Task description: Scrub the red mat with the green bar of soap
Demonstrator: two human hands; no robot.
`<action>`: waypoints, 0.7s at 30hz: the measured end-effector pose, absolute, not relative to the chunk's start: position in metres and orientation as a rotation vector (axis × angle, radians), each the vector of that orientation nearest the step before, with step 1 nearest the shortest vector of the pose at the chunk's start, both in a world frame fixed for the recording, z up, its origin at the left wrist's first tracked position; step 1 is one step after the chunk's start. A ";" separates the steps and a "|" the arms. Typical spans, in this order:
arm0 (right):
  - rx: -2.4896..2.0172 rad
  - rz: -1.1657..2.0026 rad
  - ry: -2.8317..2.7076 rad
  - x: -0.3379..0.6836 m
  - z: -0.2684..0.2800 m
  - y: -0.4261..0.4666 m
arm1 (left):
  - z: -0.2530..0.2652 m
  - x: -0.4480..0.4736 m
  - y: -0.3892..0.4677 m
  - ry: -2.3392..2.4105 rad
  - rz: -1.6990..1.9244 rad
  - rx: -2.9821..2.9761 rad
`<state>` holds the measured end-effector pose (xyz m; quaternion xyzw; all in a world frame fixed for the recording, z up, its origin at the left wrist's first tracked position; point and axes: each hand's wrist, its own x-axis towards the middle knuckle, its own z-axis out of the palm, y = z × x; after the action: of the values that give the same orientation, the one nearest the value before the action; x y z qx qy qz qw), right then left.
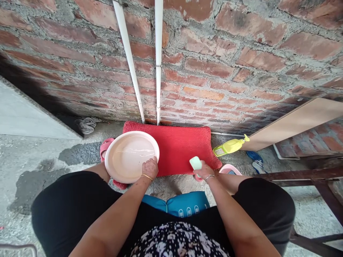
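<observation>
My left hand is closed over the right rim of a pale pink basin, which holds some shallow water. The basin covers the left end of a red mat; whether it is tilted I cannot tell. In my right hand is a pale green, brush-like thing, held over the mat's lower right part. Its underside is hidden. A yellow pump bottle lies tilted by the mat's right edge, beyond my right hand.
Behind the mat rises a brick wall with two white pipes. A pink tub sits beside my right leg. Blue slippers lie farther right, near a dark frame. A grey rag is at left.
</observation>
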<state>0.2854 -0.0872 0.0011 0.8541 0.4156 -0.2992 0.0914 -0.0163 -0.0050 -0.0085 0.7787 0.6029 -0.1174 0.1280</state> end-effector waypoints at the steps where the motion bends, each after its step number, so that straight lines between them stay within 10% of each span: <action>1: 2.474 -0.894 1.323 0.275 -0.001 -0.084 | -0.008 -0.016 -0.005 1.753 -0.345 2.268; 12: 2.393 -0.604 1.029 0.324 0.038 -0.085 | -0.005 -0.015 -0.006 1.749 -0.329 2.231; 21: 2.026 -0.786 1.826 0.130 0.009 -0.055 | 0.019 -0.015 0.009 1.653 -0.410 2.044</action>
<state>0.1298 -0.0553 0.0093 0.7056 0.6359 -0.2738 0.1512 -0.0153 0.0086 0.0191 0.7461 0.6035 -0.1495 0.2381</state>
